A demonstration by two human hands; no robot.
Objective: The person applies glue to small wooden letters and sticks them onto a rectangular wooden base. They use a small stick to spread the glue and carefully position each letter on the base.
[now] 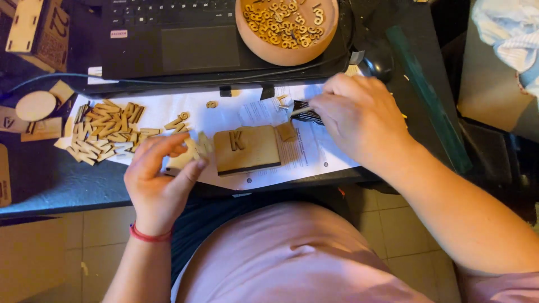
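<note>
A small wooden plaque with a raised letter lies on white paper at the desk's front edge. My left hand is just left of it, pinching a small wooden piece between thumb and fingers. My right hand is to the plaque's right, fingers closed on a thin metal tool whose tip points left above the plaque. A small wooden scrap lies beside the plaque's upper right corner.
A heap of wooden cut-out pieces lies on the paper at left. A round bowl of wooden characters rests on a black laptop. Wooden discs and panels sit far left, a dark mouse right.
</note>
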